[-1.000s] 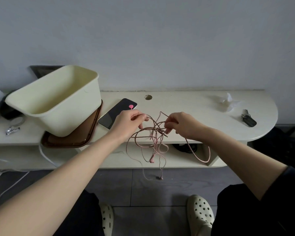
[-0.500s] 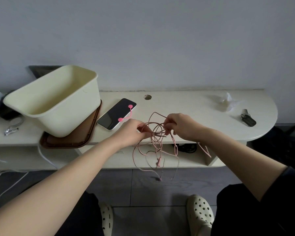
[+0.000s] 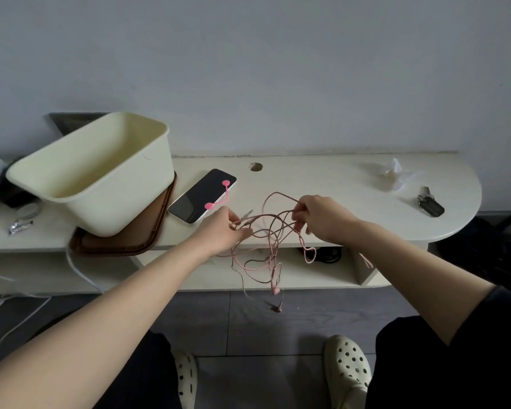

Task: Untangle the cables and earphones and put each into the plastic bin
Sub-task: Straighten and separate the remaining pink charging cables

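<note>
A tangle of pink earphone wire (image 3: 270, 242) hangs in the air in front of the desk's front edge. My left hand (image 3: 223, 231) pinches strands on the tangle's left side, near the plug end. My right hand (image 3: 322, 218) pinches loops at its upper right. Two pink earbuds (image 3: 275, 290) dangle below, over the floor. The cream plastic bin (image 3: 101, 184) stands tilted on a brown tray (image 3: 148, 246) at the left of the desk; its inside looks bare where visible.
A phone (image 3: 195, 199) with a pink cable tie (image 3: 217, 197) on it lies between the bin and my hands. A crumpled tissue (image 3: 394, 175) and keys (image 3: 429, 203) lie at the desk's right end. White cables (image 3: 80, 273) trail to the floor at left.
Both hands have moved apart a little, and the tangle is spread wider between them. The left hand shifted down and right, off the phone, so the pink cable tie now shows fully.
</note>
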A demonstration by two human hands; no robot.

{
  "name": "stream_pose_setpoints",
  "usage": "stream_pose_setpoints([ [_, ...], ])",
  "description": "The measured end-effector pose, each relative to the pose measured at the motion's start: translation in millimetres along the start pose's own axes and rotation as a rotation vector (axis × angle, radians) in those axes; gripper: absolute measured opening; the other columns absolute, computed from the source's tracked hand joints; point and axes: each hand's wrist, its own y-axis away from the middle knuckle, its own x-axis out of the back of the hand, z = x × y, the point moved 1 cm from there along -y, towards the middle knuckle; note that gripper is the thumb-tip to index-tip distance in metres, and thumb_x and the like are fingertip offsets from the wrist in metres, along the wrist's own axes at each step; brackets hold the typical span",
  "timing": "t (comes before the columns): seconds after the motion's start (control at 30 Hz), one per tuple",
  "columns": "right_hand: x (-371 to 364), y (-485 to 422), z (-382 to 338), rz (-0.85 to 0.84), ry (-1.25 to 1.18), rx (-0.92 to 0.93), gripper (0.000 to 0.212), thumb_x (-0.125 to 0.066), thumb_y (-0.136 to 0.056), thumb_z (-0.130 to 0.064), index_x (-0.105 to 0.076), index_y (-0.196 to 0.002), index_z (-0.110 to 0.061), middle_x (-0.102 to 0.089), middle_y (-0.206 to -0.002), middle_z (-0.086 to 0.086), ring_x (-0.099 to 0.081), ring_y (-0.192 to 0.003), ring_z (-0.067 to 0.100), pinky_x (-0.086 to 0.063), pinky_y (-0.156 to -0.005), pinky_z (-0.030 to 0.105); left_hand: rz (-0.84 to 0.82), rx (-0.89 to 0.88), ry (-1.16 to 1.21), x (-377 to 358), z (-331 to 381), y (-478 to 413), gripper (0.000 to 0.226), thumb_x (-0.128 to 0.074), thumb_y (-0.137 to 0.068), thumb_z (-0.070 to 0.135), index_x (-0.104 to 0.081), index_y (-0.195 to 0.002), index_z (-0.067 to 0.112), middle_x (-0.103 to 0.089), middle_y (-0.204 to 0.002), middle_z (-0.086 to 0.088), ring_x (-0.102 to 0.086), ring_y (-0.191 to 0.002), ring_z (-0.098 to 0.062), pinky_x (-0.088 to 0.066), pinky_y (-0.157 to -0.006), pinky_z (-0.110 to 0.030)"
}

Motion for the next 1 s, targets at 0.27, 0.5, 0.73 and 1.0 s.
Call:
stream_pose_setpoints([
  [0.27, 4, 4, 1, -0.007, 0.074, 0.022, 0.012, -0.049, -0.094, -0.016, -0.059, -0.090, -0.021, -0.068, -0.081, -0.008, -0.055, -0.073, 0.010, -0.045, -0.071, 0.027, -0.029, -0.105, 0.146, 6, 10, 5, 0.016, -0.050, -0.095, 0.021, -0.063, -0.088, 0.015, -0.060, -0.075, 0.005, -0.042, -0.047, 0.002, -0.026, -0.040, -0.011],
  [0.5, 1, 8, 12, -0.149, 0.294, -0.137, 0.027, -0.047, -0.091, -0.004, -0.056, -0.116, 0.001, -0.066, -0.112, 0.015, -0.064, -0.098, 0.033, -0.048, -0.077, 0.032, -0.080, -0.210, 0.321, 9, 20, 17, 0.020, -0.049, -0.096, 0.021, -0.066, -0.088, 0.012, -0.044, -0.066, 0.003, -0.036, -0.036, 0.001, -0.025, -0.038, -0.009],
  [0.73, 0, 21, -25, -0.050, -0.053, 0.310, 0.064, -0.067, -0.085, -0.020, -0.033, -0.140, -0.014, -0.046, -0.137, 0.004, -0.046, -0.124, 0.016, -0.033, -0.097, 0.017, -0.066, -0.295, 0.281, 5, 24, 16, 0.024, -0.048, -0.097, 0.023, -0.067, -0.090, 0.011, -0.042, -0.057, 0.007, -0.035, -0.039, 0.001, -0.026, -0.041, -0.010],
  [1.0, 24, 12, -23, 0.192, -0.342, 0.178, 0.025, -0.040, -0.098, -0.008, -0.061, -0.084, -0.013, -0.048, -0.060, -0.004, -0.042, -0.043, 0.003, -0.036, -0.045, 0.011, -0.103, -0.164, 0.223, 5, 6, 5, 0.018, -0.049, -0.095, 0.014, -0.057, -0.079, 0.016, -0.050, -0.063, 0.002, -0.043, -0.052, -0.014, -0.035, -0.050, -0.021],
])
